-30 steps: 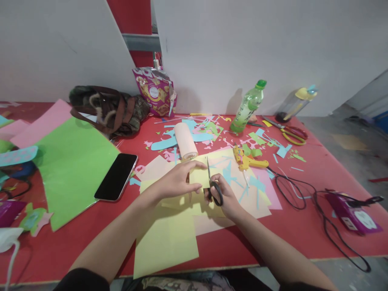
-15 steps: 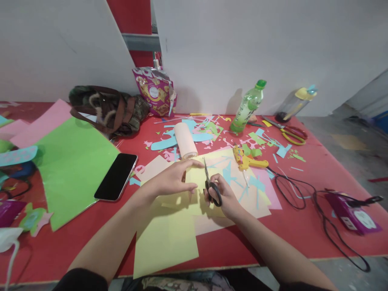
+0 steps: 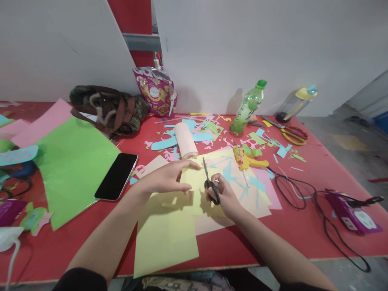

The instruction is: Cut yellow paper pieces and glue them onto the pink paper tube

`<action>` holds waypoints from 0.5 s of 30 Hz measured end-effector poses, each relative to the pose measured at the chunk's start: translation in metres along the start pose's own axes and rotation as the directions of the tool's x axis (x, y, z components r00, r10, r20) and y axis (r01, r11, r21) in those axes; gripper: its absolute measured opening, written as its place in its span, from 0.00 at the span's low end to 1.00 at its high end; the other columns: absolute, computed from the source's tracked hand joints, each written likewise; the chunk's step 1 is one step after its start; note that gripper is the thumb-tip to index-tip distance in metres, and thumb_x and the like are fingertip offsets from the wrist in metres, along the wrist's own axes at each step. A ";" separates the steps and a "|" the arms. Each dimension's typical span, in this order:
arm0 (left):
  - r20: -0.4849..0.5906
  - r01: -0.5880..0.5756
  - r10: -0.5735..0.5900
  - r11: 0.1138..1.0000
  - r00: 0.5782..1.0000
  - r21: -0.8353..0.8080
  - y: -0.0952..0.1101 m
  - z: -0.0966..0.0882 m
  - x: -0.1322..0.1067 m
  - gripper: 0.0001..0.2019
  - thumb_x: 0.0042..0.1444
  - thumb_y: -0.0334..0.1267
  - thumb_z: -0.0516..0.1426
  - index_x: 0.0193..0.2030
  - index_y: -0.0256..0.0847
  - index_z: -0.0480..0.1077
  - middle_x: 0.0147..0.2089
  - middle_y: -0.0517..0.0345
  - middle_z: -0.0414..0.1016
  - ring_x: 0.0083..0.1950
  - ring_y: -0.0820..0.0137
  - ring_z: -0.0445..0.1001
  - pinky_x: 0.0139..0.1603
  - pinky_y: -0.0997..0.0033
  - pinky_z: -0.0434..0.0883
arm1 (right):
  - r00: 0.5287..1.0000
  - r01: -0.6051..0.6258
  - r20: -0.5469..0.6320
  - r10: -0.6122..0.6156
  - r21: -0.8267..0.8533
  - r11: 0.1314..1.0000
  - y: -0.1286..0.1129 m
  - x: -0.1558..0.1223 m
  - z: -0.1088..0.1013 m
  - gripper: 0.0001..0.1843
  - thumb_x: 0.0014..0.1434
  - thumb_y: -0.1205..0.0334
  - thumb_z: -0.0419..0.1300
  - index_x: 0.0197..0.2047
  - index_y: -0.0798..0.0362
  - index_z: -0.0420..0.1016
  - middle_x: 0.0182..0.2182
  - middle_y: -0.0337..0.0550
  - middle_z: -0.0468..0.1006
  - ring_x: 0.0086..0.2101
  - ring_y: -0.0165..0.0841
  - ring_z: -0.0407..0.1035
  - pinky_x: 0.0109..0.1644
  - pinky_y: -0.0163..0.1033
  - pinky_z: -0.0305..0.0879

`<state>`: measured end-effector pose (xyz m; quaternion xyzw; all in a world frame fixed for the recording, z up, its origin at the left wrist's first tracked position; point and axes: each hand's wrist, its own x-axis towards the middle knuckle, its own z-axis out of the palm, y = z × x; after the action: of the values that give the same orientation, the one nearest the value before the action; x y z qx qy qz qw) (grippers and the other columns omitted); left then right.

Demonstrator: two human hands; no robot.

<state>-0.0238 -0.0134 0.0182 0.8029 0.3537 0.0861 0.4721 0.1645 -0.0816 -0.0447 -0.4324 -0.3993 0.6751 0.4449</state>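
My right hand (image 3: 226, 197) grips a pair of scissors (image 3: 211, 190) by the black handles, its blades together and pointing away from me. Just left of the blades is my left hand (image 3: 169, 176), thumb and index finger spread apart, with nothing visible between them. Its other fingers are partly hidden. Both hands hover over yellow paper sheets (image 3: 166, 242), which overlap a pale pink sheet (image 3: 215, 225) strewn with thin blue strips. Just beyond my left hand lies a pale pink cylinder (image 3: 185, 141).
Paper scraps (image 3: 212, 129) litter the red table (image 3: 242, 246). A phone (image 3: 117, 176) lies left, on a green sheet (image 3: 69, 169). A yellow glue gun (image 3: 250, 161), its cable trailing right, a green bottle (image 3: 247, 107) and larger scissors (image 3: 291, 132) are on the right.
My left hand has drawn back slightly to the left, away from the scissors, widening the gap. The scissors' blades have come together in my right hand, which stays nearly in place.
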 end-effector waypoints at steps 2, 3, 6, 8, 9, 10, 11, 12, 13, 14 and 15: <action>0.021 -0.037 0.036 0.999 0.999 0.029 0.000 0.001 0.001 0.22 0.46 0.35 0.56 0.51 0.42 0.60 0.52 0.54 0.66 0.29 0.77 0.68 0.29 0.77 0.65 | 0.999 0.031 -0.015 -0.031 0.020 0.999 0.001 0.001 -0.001 0.25 0.42 0.46 0.63 0.30 0.49 0.50 0.17 0.25 0.64 0.16 0.23 0.61 0.20 0.30 0.52; 0.037 -0.052 0.050 0.998 0.998 0.047 0.000 0.002 0.002 0.22 0.46 0.35 0.56 0.51 0.41 0.61 0.52 0.54 0.66 0.29 0.77 0.67 0.30 0.77 0.65 | 0.998 0.059 -0.015 -0.058 0.032 0.998 0.002 0.001 -0.001 0.26 0.42 0.46 0.63 0.30 0.49 0.51 0.18 0.27 0.65 0.17 0.24 0.62 0.22 0.30 0.54; 0.095 -0.072 0.064 0.994 0.993 0.085 -0.001 0.004 0.004 0.23 0.45 0.34 0.56 0.51 0.40 0.61 0.50 0.54 0.67 0.30 0.75 0.66 0.29 0.77 0.63 | 0.989 0.147 -0.017 -0.147 0.075 0.986 0.004 0.002 -0.002 0.25 0.41 0.48 0.64 0.31 0.49 0.52 0.23 0.31 0.67 0.23 0.26 0.65 0.28 0.33 0.59; 0.131 -0.084 0.072 0.993 0.989 0.087 -0.002 0.006 0.005 0.23 0.46 0.34 0.56 0.51 0.40 0.61 0.47 0.54 0.67 0.31 0.75 0.66 0.29 0.78 0.63 | 0.984 0.170 -0.062 -0.165 0.097 0.981 0.004 0.003 -0.003 0.24 0.41 0.52 0.65 0.31 0.49 0.53 0.25 0.31 0.67 0.26 0.26 0.66 0.31 0.34 0.59; 0.150 -0.102 0.089 0.992 0.985 0.080 -0.002 0.006 0.005 0.22 0.46 0.34 0.56 0.51 0.40 0.61 0.46 0.55 0.68 0.31 0.74 0.66 0.29 0.78 0.63 | 0.981 0.174 -0.098 -0.164 0.102 0.979 0.004 0.003 -0.003 0.23 0.41 0.56 0.66 0.31 0.49 0.53 0.25 0.30 0.67 0.26 0.25 0.65 0.31 0.33 0.59; 0.171 -0.129 0.115 0.989 0.979 0.073 -0.002 0.007 0.005 0.22 0.46 0.34 0.56 0.51 0.40 0.61 0.46 0.55 0.68 0.32 0.74 0.66 0.29 0.78 0.63 | 0.978 0.176 -0.134 -0.161 0.103 0.979 0.004 0.004 -0.004 0.23 0.41 0.59 0.66 0.30 0.48 0.53 0.25 0.30 0.66 0.26 0.25 0.64 0.31 0.33 0.59; 0.193 -0.159 0.144 0.985 0.971 0.065 -0.001 0.008 0.005 0.22 0.46 0.34 0.56 0.51 0.41 0.61 0.45 0.56 0.68 0.32 0.74 0.66 0.30 0.78 0.63 | 0.973 0.178 -0.164 -0.160 0.100 0.979 0.004 0.005 -0.004 0.23 0.40 0.62 0.66 0.30 0.49 0.52 0.26 0.29 0.66 0.26 0.24 0.64 0.31 0.32 0.59; 0.215 -0.185 0.169 0.981 0.962 0.060 -0.001 0.008 0.005 0.23 0.45 0.34 0.56 0.51 0.41 0.61 0.46 0.56 0.68 0.32 0.74 0.66 0.31 0.78 0.63 | 0.969 0.182 -0.187 -0.162 0.096 0.979 0.003 0.005 -0.004 0.23 0.40 0.64 0.66 0.30 0.49 0.52 0.26 0.29 0.66 0.25 0.24 0.63 0.30 0.32 0.58; 0.239 -0.205 0.186 0.977 0.953 0.057 -0.001 0.009 0.006 0.23 0.45 0.33 0.56 0.51 0.41 0.61 0.46 0.56 0.69 0.33 0.73 0.66 0.32 0.77 0.63 | 0.967 0.184 -0.196 -0.164 0.091 0.979 0.003 0.006 -0.004 0.24 0.39 0.65 0.66 0.30 0.49 0.52 0.26 0.29 0.66 0.25 0.24 0.62 0.30 0.31 0.58; 0.264 -0.214 0.193 0.975 0.945 0.056 -0.001 0.009 0.006 0.23 0.45 0.33 0.56 0.51 0.40 0.62 0.45 0.56 0.69 0.34 0.73 0.66 0.34 0.77 0.63 | 0.967 0.184 -0.195 -0.164 0.088 0.979 0.002 0.006 -0.004 0.24 0.38 0.66 0.66 0.30 0.49 0.52 0.26 0.29 0.67 0.24 0.23 0.62 0.29 0.31 0.57; 0.291 -0.215 0.190 0.975 0.938 0.057 -0.001 0.010 0.006 0.23 0.45 0.34 0.57 0.51 0.40 0.62 0.45 0.56 0.70 0.34 0.72 0.67 0.34 0.77 0.63 | 0.969 0.181 -0.185 -0.163 0.085 0.980 0.002 0.006 -0.004 0.24 0.38 0.66 0.67 0.30 0.49 0.52 0.26 0.30 0.67 0.24 0.23 0.61 0.28 0.31 0.57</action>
<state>-0.0153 -0.0163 0.0111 0.8589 0.2010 0.0025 0.4710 0.1663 -0.0756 -0.0488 -0.4314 -0.3593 0.6121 0.5568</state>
